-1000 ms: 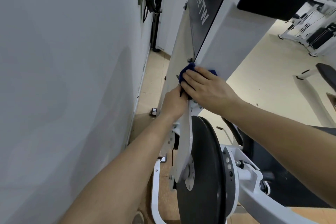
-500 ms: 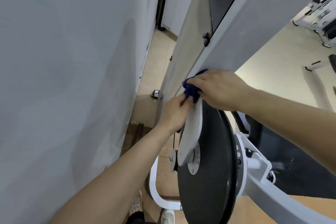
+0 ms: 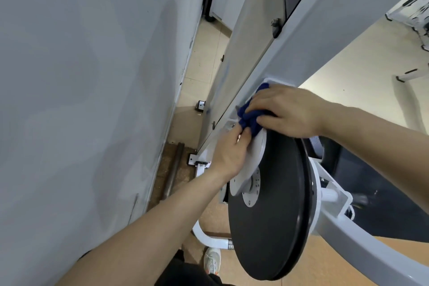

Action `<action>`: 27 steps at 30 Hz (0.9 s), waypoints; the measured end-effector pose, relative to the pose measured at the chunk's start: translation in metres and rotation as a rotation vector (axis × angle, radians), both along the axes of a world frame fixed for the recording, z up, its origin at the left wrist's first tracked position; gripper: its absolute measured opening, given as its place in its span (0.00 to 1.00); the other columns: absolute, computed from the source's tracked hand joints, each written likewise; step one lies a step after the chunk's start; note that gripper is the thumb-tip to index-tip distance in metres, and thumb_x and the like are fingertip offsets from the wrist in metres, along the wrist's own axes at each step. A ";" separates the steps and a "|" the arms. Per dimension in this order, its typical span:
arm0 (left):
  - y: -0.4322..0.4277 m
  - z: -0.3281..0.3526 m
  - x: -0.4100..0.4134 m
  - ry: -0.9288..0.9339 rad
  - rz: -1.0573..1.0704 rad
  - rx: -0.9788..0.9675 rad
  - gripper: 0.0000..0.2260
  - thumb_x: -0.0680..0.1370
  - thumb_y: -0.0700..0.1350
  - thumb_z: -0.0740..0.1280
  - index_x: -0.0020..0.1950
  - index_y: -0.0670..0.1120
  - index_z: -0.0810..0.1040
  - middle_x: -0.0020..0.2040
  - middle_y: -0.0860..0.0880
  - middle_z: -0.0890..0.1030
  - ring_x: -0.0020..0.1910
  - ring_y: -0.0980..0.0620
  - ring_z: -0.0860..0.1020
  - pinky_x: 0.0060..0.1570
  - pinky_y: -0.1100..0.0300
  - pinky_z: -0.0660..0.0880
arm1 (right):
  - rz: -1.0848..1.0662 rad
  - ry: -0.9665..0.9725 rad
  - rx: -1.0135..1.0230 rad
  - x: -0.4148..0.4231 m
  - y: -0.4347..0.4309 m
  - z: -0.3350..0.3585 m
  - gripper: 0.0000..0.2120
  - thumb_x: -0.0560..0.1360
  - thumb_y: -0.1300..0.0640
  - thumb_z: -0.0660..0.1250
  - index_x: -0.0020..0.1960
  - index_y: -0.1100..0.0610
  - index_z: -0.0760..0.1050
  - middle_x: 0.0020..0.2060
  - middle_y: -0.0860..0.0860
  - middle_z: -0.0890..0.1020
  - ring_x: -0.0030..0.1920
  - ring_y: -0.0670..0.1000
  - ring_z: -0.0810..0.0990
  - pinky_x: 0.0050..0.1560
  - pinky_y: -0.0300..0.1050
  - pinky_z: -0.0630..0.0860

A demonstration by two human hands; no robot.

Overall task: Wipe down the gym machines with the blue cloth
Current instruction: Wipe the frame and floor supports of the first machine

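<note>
A dark blue cloth is bunched against the white frame of a gym machine, just above a white plate in front of a large black disc. My right hand lies over the cloth, with fingers and thumb curled round it, pressing it onto the frame. My left hand grips the edge of the white plate just below the cloth, its fingertips touching the cloth's lower end.
A grey wall stands close on the left, leaving a narrow gap with a metal bar on the floor. The machine's white curved tube runs to the lower right. My shoe is below. More machines stand far right.
Both hands have slid down the white frame with the cloth, from beside the dark panel to the top of the white plate. The view has tilted downward.
</note>
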State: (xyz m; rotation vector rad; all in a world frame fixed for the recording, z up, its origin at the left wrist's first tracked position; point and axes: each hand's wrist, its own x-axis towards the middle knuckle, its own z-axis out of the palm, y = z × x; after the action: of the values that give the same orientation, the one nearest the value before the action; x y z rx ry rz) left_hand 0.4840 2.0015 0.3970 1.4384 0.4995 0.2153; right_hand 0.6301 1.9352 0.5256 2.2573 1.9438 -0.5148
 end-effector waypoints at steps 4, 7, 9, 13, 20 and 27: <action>-0.011 -0.006 -0.018 -0.020 -0.015 -0.016 0.10 0.81 0.56 0.55 0.54 0.64 0.75 0.49 0.56 0.81 0.53 0.53 0.78 0.59 0.50 0.73 | 0.128 -0.021 -0.046 0.000 0.001 0.001 0.20 0.79 0.46 0.54 0.58 0.52 0.82 0.51 0.47 0.82 0.54 0.51 0.76 0.62 0.40 0.64; 0.003 -0.005 0.018 -0.026 0.016 -0.101 0.11 0.79 0.57 0.55 0.58 0.65 0.72 0.58 0.53 0.80 0.61 0.52 0.76 0.68 0.51 0.70 | 0.150 -0.134 0.015 0.017 0.013 -0.006 0.24 0.80 0.45 0.50 0.56 0.55 0.81 0.50 0.50 0.83 0.52 0.54 0.77 0.62 0.42 0.67; 0.013 -0.007 0.044 -0.009 0.035 -0.138 0.18 0.78 0.57 0.56 0.66 0.58 0.73 0.64 0.50 0.78 0.65 0.51 0.75 0.72 0.50 0.67 | 0.097 -0.170 0.018 0.028 0.018 -0.008 0.27 0.80 0.44 0.48 0.61 0.55 0.80 0.54 0.51 0.83 0.56 0.55 0.77 0.64 0.49 0.69; 0.014 -0.011 0.048 -0.006 0.029 -0.184 0.15 0.84 0.52 0.57 0.69 0.55 0.72 0.65 0.50 0.78 0.65 0.53 0.75 0.71 0.51 0.67 | 0.021 -0.089 0.050 0.024 0.014 -0.011 0.26 0.79 0.44 0.49 0.65 0.54 0.78 0.59 0.50 0.81 0.63 0.53 0.75 0.68 0.53 0.69; -0.023 -0.025 -0.026 0.030 0.024 -0.107 0.12 0.81 0.62 0.55 0.60 0.70 0.74 0.58 0.53 0.81 0.61 0.53 0.77 0.66 0.49 0.71 | 0.202 -0.176 -0.075 -0.009 0.011 -0.009 0.26 0.79 0.44 0.46 0.57 0.52 0.81 0.52 0.47 0.82 0.55 0.51 0.75 0.67 0.46 0.65; -0.061 -0.042 -0.063 -0.028 0.197 -0.228 0.09 0.80 0.55 0.57 0.54 0.65 0.76 0.55 0.50 0.82 0.56 0.52 0.78 0.63 0.52 0.72 | 0.439 -0.278 -0.283 -0.057 0.008 -0.014 0.26 0.76 0.42 0.41 0.53 0.46 0.77 0.47 0.44 0.83 0.50 0.51 0.76 0.66 0.49 0.68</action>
State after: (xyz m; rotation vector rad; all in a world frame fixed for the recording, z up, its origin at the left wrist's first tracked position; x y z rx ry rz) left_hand 0.4207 1.9407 0.3554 1.1632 0.6225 0.3247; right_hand 0.5733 1.9437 0.5112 1.5760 1.9873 -0.3664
